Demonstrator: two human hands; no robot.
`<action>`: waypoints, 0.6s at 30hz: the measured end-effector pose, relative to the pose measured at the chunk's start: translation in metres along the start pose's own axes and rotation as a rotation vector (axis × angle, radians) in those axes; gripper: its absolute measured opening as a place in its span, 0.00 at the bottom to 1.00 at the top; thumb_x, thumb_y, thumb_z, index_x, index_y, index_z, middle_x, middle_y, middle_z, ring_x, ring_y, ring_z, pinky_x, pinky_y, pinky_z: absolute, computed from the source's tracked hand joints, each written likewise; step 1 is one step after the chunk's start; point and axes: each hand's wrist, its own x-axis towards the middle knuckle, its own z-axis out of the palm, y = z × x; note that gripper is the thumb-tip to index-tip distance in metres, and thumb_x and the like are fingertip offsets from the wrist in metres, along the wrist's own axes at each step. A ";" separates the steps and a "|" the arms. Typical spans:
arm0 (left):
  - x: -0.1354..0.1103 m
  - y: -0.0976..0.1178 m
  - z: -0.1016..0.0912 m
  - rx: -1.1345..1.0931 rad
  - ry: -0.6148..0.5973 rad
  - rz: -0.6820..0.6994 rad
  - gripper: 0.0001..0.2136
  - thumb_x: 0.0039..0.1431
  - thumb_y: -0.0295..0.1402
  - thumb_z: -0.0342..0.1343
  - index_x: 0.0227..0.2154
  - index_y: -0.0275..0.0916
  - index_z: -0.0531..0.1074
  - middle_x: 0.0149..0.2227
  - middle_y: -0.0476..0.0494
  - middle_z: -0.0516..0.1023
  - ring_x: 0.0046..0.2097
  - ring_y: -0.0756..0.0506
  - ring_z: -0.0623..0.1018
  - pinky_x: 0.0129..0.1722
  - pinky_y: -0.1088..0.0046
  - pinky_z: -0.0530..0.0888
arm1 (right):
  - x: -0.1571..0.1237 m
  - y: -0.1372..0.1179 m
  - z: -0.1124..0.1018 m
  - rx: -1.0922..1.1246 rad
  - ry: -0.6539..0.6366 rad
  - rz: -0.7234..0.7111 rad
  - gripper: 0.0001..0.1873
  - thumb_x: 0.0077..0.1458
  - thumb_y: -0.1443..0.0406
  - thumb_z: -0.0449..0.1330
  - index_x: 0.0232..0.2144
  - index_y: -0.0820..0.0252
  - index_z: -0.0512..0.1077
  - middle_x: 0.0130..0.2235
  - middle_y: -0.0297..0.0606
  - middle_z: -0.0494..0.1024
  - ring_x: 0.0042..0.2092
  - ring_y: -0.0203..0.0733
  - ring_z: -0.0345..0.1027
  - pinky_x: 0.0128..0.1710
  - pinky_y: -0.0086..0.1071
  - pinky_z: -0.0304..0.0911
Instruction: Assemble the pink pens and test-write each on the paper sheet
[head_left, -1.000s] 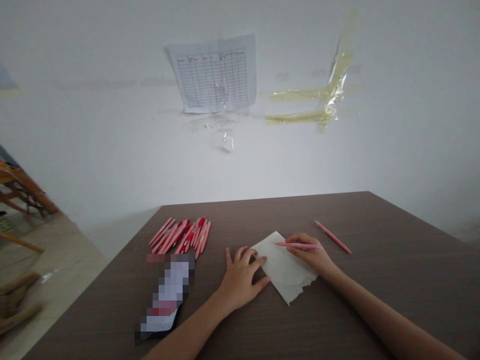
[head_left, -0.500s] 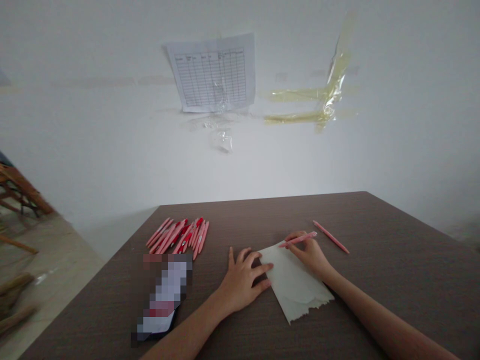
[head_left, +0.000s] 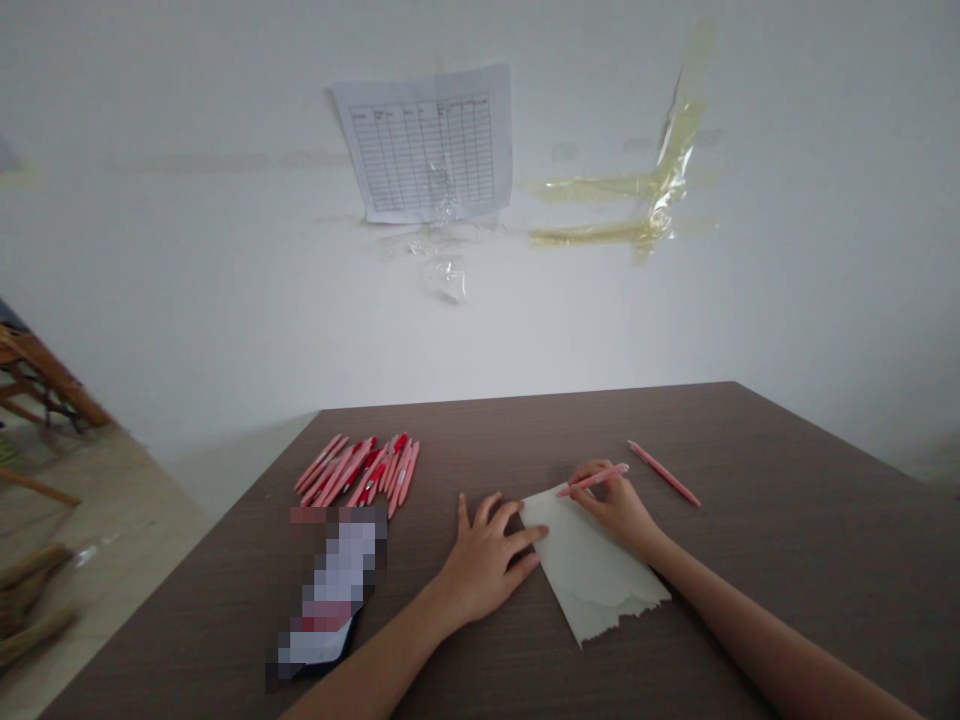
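My right hand (head_left: 619,510) is closed around a pink pen (head_left: 600,478), its tip at the upper part of a pale sheet of paper (head_left: 596,570). The paper has a ragged, torn lower edge and lies at a slant on the table. Spread flat, my left hand (head_left: 487,555) rests on the tabletop with some fingertips on the paper's left edge. Beyond my right hand lies another pink pen (head_left: 664,473), untouched. To the left is a pile of pink and red pens (head_left: 356,472), several of them side by side.
A phone-like object (head_left: 330,600), blurred by pixelation, lies left of my left forearm on the dark brown table (head_left: 465,670). Behind the table, a printed chart (head_left: 427,150) and yellowish tape (head_left: 600,235) are stuck to the white wall. Wooden furniture (head_left: 45,370) stands at far left.
The pen in my right hand has shifted very slightly left at its upper end. My left hand keeps its place, fingers still spread, and the paper lies as before.
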 end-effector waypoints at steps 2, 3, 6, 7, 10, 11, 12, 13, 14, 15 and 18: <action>0.000 0.000 0.000 0.002 0.000 0.001 0.18 0.66 0.48 0.44 0.58 0.67 0.63 0.64 0.50 0.63 0.66 0.31 0.57 0.59 0.25 0.41 | -0.001 -0.001 0.001 0.014 -0.017 -0.005 0.09 0.55 0.60 0.60 0.26 0.54 0.77 0.34 0.40 0.78 0.41 0.48 0.69 0.45 0.43 0.63; 0.000 0.000 0.001 0.001 0.000 0.003 0.18 0.66 0.48 0.44 0.58 0.67 0.63 0.64 0.50 0.63 0.66 0.31 0.57 0.58 0.25 0.41 | -0.001 -0.002 0.002 0.020 -0.025 -0.004 0.10 0.55 0.59 0.60 0.26 0.54 0.77 0.34 0.41 0.78 0.41 0.48 0.69 0.46 0.43 0.63; 0.000 0.000 0.002 -0.003 0.004 0.006 0.18 0.66 0.48 0.45 0.58 0.67 0.63 0.64 0.49 0.63 0.65 0.31 0.57 0.58 0.24 0.42 | -0.001 -0.005 0.002 0.018 -0.045 0.007 0.10 0.56 0.59 0.60 0.27 0.54 0.77 0.35 0.41 0.78 0.42 0.48 0.69 0.47 0.44 0.62; 0.000 -0.001 0.002 -0.003 0.005 0.005 0.18 0.66 0.48 0.45 0.58 0.67 0.63 0.64 0.49 0.63 0.65 0.31 0.57 0.58 0.24 0.42 | -0.001 -0.006 0.002 0.013 -0.049 0.010 0.10 0.56 0.59 0.60 0.27 0.54 0.77 0.35 0.41 0.79 0.42 0.48 0.69 0.47 0.44 0.62; 0.000 0.000 0.002 -0.007 0.004 0.001 0.18 0.66 0.49 0.44 0.58 0.67 0.63 0.63 0.49 0.63 0.65 0.31 0.57 0.58 0.24 0.42 | 0.000 -0.006 0.001 0.004 -0.058 0.013 0.10 0.56 0.59 0.59 0.26 0.54 0.78 0.35 0.41 0.79 0.41 0.48 0.69 0.47 0.44 0.62; 0.000 0.000 0.002 -0.007 0.003 0.000 0.18 0.66 0.50 0.44 0.58 0.67 0.63 0.63 0.49 0.63 0.66 0.31 0.57 0.58 0.24 0.42 | 0.000 -0.005 0.001 0.004 -0.061 0.014 0.10 0.56 0.59 0.59 0.26 0.54 0.78 0.35 0.41 0.79 0.42 0.48 0.69 0.47 0.44 0.61; 0.000 0.000 0.001 -0.006 0.002 0.000 0.18 0.66 0.50 0.44 0.58 0.67 0.63 0.63 0.50 0.63 0.66 0.31 0.57 0.58 0.24 0.42 | 0.000 -0.005 0.001 0.005 -0.061 0.016 0.10 0.56 0.59 0.59 0.26 0.54 0.78 0.35 0.41 0.79 0.42 0.48 0.69 0.47 0.44 0.61; 0.000 0.001 0.001 -0.005 0.002 0.001 0.18 0.66 0.49 0.44 0.58 0.67 0.63 0.63 0.50 0.63 0.66 0.31 0.57 0.58 0.24 0.42 | 0.000 -0.005 0.001 0.008 -0.061 0.018 0.10 0.56 0.59 0.59 0.26 0.54 0.78 0.35 0.41 0.79 0.42 0.48 0.69 0.47 0.44 0.61; 0.001 0.001 0.001 -0.003 0.002 0.001 0.18 0.66 0.49 0.45 0.57 0.67 0.63 0.63 0.50 0.63 0.66 0.31 0.57 0.58 0.24 0.42 | 0.000 -0.005 0.002 0.012 -0.061 0.020 0.10 0.56 0.59 0.59 0.27 0.54 0.78 0.35 0.41 0.79 0.41 0.48 0.69 0.47 0.43 0.61; 0.001 0.001 0.001 -0.003 0.003 0.000 0.18 0.66 0.49 0.45 0.57 0.67 0.63 0.63 0.50 0.63 0.65 0.31 0.57 0.58 0.24 0.42 | 0.000 -0.005 0.002 0.017 -0.061 0.020 0.10 0.56 0.59 0.60 0.26 0.54 0.78 0.35 0.41 0.79 0.41 0.48 0.69 0.47 0.43 0.62; 0.001 0.001 0.001 -0.006 0.007 -0.004 0.18 0.65 0.48 0.46 0.57 0.67 0.64 0.63 0.50 0.63 0.65 0.31 0.57 0.59 0.25 0.42 | 0.000 -0.005 0.003 0.026 -0.064 0.011 0.11 0.56 0.59 0.60 0.26 0.54 0.78 0.34 0.41 0.79 0.41 0.47 0.70 0.47 0.43 0.62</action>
